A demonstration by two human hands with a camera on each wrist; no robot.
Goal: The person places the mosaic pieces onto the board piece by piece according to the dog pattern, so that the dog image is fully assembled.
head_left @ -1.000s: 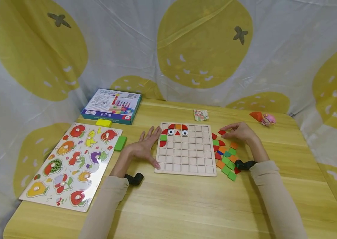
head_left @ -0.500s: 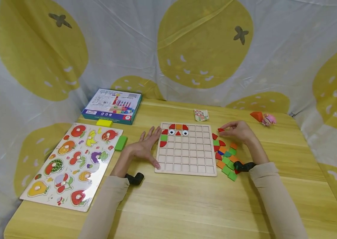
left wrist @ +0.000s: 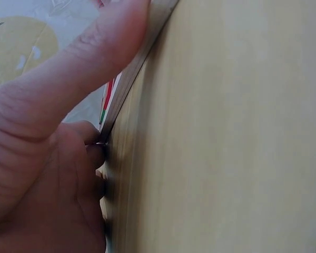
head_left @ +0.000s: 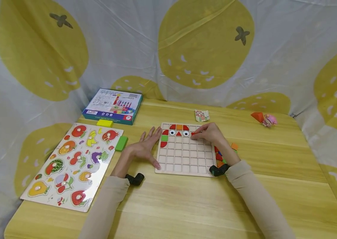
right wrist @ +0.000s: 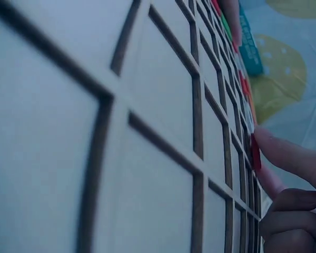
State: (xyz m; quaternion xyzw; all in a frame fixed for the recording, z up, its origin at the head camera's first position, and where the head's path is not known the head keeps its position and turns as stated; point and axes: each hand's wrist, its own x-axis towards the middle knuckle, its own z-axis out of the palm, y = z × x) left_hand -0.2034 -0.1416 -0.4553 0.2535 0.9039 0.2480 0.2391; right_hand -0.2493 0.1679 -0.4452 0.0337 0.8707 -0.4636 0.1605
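A wooden grid board (head_left: 186, 156) lies mid-table, with red, orange and green tiles and two eye tiles set in its upper left cells. My right hand (head_left: 211, 133) pinches a red quarter-round tile (right wrist: 256, 152) between thumb and finger, right at a cell beside the right eye tile (head_left: 186, 133). My left hand (head_left: 143, 148) is spread along the board's left edge, thumb on the lower left corner and fingertips at the upper left side. In the left wrist view the thumb (left wrist: 68, 79) lies over the board's rim.
Loose tiles (head_left: 218, 156) lie right of the board, partly hidden by my right forearm. Left are a fruit puzzle board (head_left: 67, 159), a green block (head_left: 121, 143), a yellow block (head_left: 104, 123) and a box (head_left: 113, 105). A picture card (head_left: 202, 115) and pink figurine (head_left: 269, 120) lie farther back.
My right hand has carried the red tile left from beside the loose pile to over the board's upper cells. The left hand stays at the board's edge.
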